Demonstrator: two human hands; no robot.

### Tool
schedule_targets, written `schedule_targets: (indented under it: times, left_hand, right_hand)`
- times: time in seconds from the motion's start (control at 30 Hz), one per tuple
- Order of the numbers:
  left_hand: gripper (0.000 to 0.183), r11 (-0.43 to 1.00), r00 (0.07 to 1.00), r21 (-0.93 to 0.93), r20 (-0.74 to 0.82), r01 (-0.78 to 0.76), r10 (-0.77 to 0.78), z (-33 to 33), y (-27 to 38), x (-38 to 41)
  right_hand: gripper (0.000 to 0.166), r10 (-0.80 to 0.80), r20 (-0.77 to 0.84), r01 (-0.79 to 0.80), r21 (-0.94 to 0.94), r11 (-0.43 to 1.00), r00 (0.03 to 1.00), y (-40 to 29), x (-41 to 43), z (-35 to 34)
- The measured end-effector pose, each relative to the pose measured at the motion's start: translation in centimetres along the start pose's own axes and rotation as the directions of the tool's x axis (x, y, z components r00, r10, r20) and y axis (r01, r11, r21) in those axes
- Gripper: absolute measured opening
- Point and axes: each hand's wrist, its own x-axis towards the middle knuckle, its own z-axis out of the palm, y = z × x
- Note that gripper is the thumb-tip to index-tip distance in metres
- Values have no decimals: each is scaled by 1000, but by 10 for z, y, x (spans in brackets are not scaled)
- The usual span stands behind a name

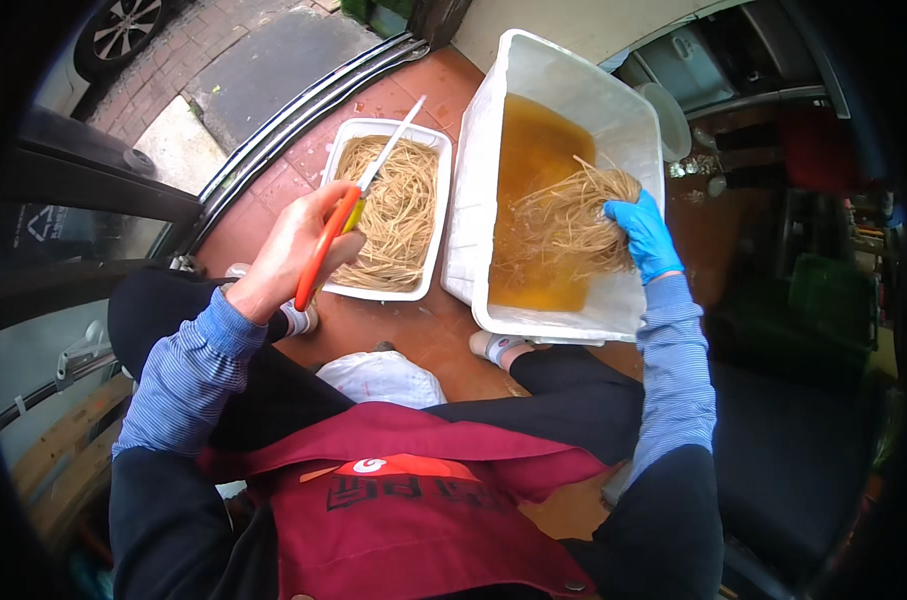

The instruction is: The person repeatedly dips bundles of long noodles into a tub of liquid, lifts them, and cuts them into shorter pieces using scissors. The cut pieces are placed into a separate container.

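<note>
My bare left hand [296, 251] grips scissors [333, 236] with orange and yellow handles, their blades pointing up and to the right above a white rectangular basin [440, 225]. Long, thin tan strands [404, 214] fill this basin. My right hand [644, 232], in a blue glove, holds a bunch of similar strands [584, 217] inside a large white plastic tub [478, 187]. Amber-brown liquid [539, 150] lies in the tub, and the bunch hangs over it, its lower ends seeming to touch the surface.
A white plastic bag [382, 379] rests on the tiled floor between my legs. At the upper left runs a metal door track [311, 90], with paving and a car wheel [123, 30] beyond. A white bucket [663, 120] stands behind the tub. Another person's legs [750, 154] show at the right.
</note>
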Motion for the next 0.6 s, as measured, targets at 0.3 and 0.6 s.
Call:
schedule_targets:
  times: [0.3, 0.6]
  left_hand:
    - [30, 983, 993, -140, 20, -115, 119, -10, 3, -11]
    - [34, 950, 978, -243, -112, -197, 174, -27, 6, -25]
  right_hand:
    - [45, 103, -76, -127, -675, 727, 992, -21, 10, 1]
    - [42, -202, 15, 153, -707, 691, 979, -95, 13, -25]
